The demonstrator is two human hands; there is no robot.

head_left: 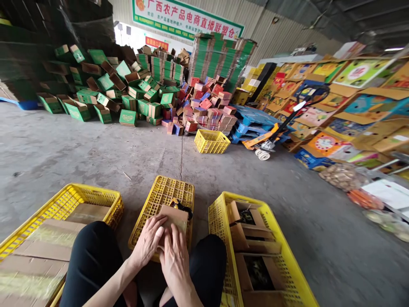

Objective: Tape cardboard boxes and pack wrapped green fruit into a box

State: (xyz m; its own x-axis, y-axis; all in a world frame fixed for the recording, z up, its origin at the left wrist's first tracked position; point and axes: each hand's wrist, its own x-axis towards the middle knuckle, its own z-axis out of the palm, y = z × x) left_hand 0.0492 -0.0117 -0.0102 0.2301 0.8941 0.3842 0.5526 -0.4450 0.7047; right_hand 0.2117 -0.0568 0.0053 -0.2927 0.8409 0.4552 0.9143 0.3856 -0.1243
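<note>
A small cardboard box [176, 214] sits on an upturned yellow crate [159, 192] between my knees. My left hand [149, 236] lies on the box's left side, fingers stretched over the cardboard. Beside it, my right hand [175, 251] rests on the near part of the top with its fingers spread. Both hands are open and press on the cardboard; they hide much of the near side. Just behind the box, a tape dispenser [182, 207] with a black handle lies on the crate, partly covered.
At left, a yellow crate [99, 197] holds taped cardboard boxes [47, 241]. On the right, another yellow crate [289, 273] holds open boxes [247, 238] with dark contents. Farther off are a yellow basket [212, 143], a pallet jack [271, 138], blue pallets [252, 117] and heaped green cartons [128, 117].
</note>
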